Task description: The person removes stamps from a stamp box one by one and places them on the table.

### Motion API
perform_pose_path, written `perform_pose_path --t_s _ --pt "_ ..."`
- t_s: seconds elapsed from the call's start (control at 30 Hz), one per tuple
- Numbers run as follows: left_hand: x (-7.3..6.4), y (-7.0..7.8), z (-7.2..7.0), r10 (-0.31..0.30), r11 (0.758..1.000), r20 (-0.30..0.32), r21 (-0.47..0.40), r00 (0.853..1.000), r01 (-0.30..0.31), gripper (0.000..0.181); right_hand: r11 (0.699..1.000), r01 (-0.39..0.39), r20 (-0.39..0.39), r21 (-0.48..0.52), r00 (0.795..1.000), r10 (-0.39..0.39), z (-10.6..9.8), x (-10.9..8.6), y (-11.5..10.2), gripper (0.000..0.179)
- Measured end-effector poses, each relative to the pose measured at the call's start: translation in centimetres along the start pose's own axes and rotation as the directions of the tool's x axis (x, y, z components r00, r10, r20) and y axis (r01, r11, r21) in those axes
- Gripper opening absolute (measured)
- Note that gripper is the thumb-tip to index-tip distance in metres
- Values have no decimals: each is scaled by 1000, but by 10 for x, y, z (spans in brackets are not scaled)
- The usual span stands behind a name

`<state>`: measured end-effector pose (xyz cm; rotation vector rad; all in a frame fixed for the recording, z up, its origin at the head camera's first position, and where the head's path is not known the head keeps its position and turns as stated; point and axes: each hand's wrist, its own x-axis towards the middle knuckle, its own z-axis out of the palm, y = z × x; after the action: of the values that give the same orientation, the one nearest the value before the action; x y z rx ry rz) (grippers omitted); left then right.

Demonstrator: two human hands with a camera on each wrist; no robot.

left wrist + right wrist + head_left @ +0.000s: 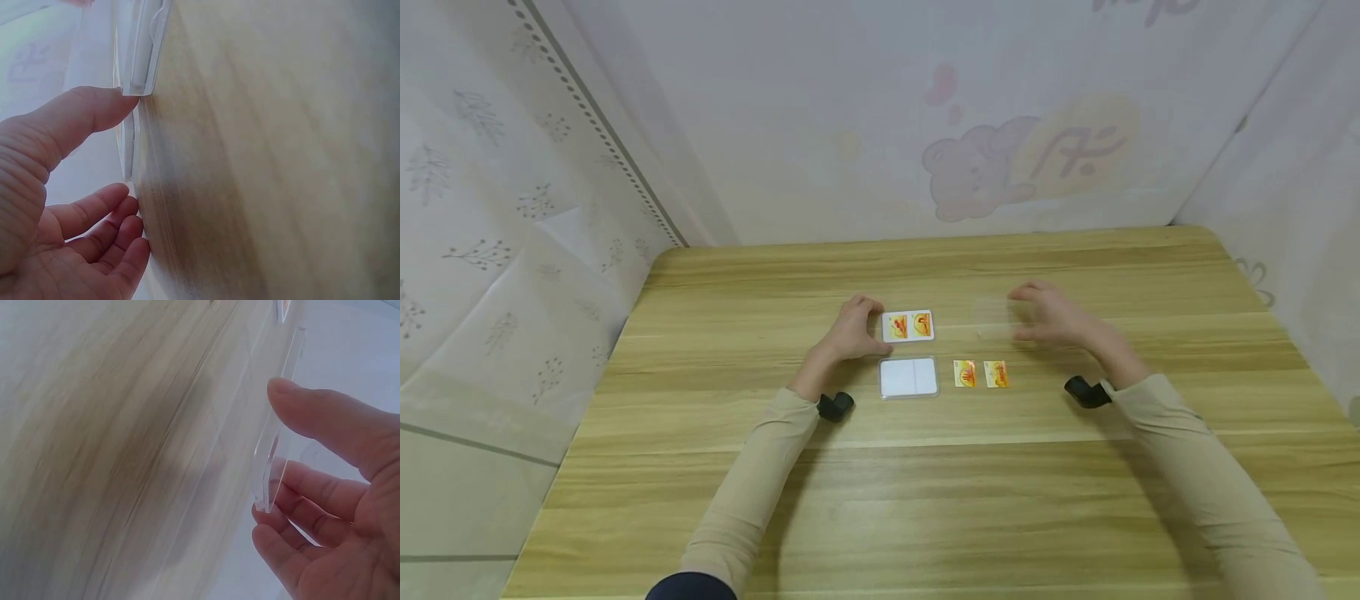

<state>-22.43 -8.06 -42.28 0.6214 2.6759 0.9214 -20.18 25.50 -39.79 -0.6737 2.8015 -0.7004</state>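
My left hand (850, 329) is at the left end of a white two-slot case (908, 339) on the table, thumb and fingers at its opposite edges. Two small yellow-and-red stamp-like pictures (921, 325) lie in its slots. Nearer to me is a second white two-slot case (909, 390) with a clear rim and bare slots. To the right, my right hand (1051, 317) pinches a clear plastic cover (275, 456) by its edges above the table. The cover is nearly see-through in the head view.
Two loose yellow-and-red stamp-like pictures, a left one (965, 385) and a right one (997, 375), lie right of the nearer case. The wooden table (880, 500) ends at a pale printed curtain (820, 125) behind.
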Motion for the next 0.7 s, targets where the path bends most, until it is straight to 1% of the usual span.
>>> perform_pose_path --t_s 0.27,0.5,0.7 --pt "-1 0 0 -3 1000 -1 -13 1000 3 65 999 36 -16 -13 999 -36 -3 -8 12 59" --pt "1 -2 1 18 1000 -13 -12 1000 -18 63 999 52 -20 15 998 -51 -7 -17 22 59" --pt "0 -4 1 34 999 -21 -16 999 -35 62 998 70 -26 1 997 -70 -9 -21 29 59"
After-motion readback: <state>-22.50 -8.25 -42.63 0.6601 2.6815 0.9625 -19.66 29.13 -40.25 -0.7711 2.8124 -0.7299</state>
